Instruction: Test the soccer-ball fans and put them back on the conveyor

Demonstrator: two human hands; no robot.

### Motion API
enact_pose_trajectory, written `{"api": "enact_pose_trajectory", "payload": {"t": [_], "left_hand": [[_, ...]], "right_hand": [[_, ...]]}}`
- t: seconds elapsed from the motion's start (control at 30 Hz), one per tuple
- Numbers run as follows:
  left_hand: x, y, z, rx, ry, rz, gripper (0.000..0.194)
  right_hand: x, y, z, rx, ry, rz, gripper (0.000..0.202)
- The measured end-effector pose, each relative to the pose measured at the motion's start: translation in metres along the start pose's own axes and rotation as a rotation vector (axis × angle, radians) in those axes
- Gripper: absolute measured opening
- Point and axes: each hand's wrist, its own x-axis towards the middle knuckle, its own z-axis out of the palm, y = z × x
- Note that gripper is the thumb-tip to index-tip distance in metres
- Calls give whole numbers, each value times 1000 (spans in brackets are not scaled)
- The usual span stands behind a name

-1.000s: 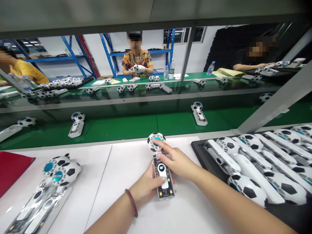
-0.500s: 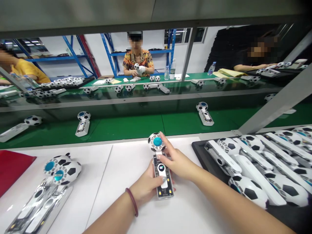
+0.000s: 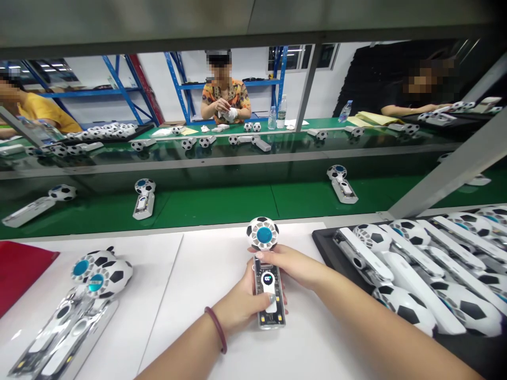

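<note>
A device with a soccer-ball head (image 3: 263, 233) and a clear body is held upright above the white table, its small round display lit with "100". My left hand (image 3: 243, 298) wraps round the body from the left, thumb on the white strip below the display. At the neck, just under the ball, my right hand (image 3: 293, 264) grips the device from the right, thumb across the top of the body. Its other fingers are partly hidden behind the device.
Two similar devices (image 3: 113, 277) lie on the left, by a red sheet (image 3: 24, 269). A black tray (image 3: 322, 240) of devices stands right. Beyond runs a green conveyor (image 3: 222, 198) carrying devices; a slanting metal post (image 3: 447, 158) rises at right. Three people sit across.
The held device has moved slightly right and down. My right forefinger has left the ball's face and moved to the neck. Devices on the near conveyor have shifted right.
</note>
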Motion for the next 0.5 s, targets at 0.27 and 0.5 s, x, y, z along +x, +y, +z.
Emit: {"api": "enact_pose_trajectory", "payload": {"t": [0.27,0.5], "left_hand": [[-4,2,0,49,-67,-77,71],[4,8,-3,-240,34,43,57]], "right_hand": [[0,2,5,118,-87,4,43],[-38,-26,-12,-278,522,-376,33]]}}
